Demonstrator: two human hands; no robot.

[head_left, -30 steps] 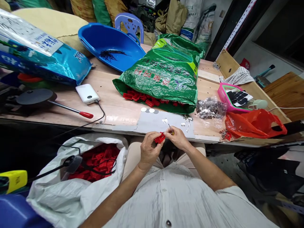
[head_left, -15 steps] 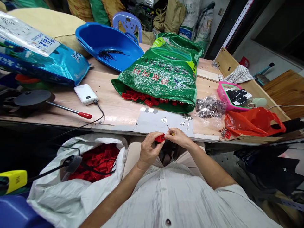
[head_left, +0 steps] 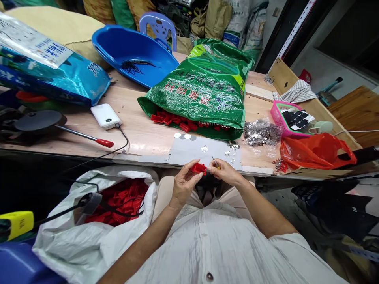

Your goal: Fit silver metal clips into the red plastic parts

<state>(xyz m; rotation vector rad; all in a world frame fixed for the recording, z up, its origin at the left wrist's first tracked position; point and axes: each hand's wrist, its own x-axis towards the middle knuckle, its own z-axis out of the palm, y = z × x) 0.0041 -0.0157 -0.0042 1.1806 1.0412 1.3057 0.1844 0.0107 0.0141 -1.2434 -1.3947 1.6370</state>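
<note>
Between the thumb and fingers of my left hand (head_left: 184,182) is a small red plastic part (head_left: 199,169), held over my lap at the table's front edge. My right hand (head_left: 224,172) grips a small tool (head_left: 217,165) with a yellow handle and a thin metal shaft pointing up; it looks like a screwdriver. My right fingertips are close to the red part's right end, and whether they also pinch something tiny there I cannot tell. Just beyond my hands lies a grey sheet (head_left: 186,152) with small shiny metal pieces (head_left: 229,153) on it.
Red parts spill from a green bag (head_left: 198,90) on the table. More fill a white sack (head_left: 68,240) at my left. A blue basin (head_left: 118,43), white power bank (head_left: 106,116), red-handled lever (head_left: 103,142), pink basket (head_left: 276,116) and red plastic bag (head_left: 315,152) stand around.
The red part has turned so that its hollow side shows more, and my left hand has shifted slightly left. My right hand has moved a little right, apart from the part's end.
</note>
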